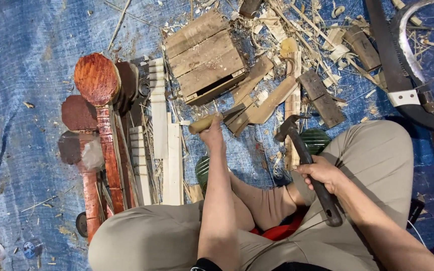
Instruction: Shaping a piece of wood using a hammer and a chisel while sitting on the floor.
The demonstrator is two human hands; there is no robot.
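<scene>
My left hand (212, 131) is closed around the wooden handle of a chisel (216, 119), whose dark blade points right toward a stack of flat wood pieces (257, 103). My right hand (321, 173) grips the black handle of a claw hammer (302, 150); its head hovers near my left knee, just right of the chisel. I sit cross-legged in khaki trousers on a blue tarp (26, 60).
A small slatted wooden crate (204, 55) lies ahead. Reddish carved paddle-shaped wood pieces (99, 100) and pale notched strips (159, 130) lie to the left. Shavings and offcuts (307, 45) litter the far right, beside a hand saw (388, 60) and a curved sickle (410, 45).
</scene>
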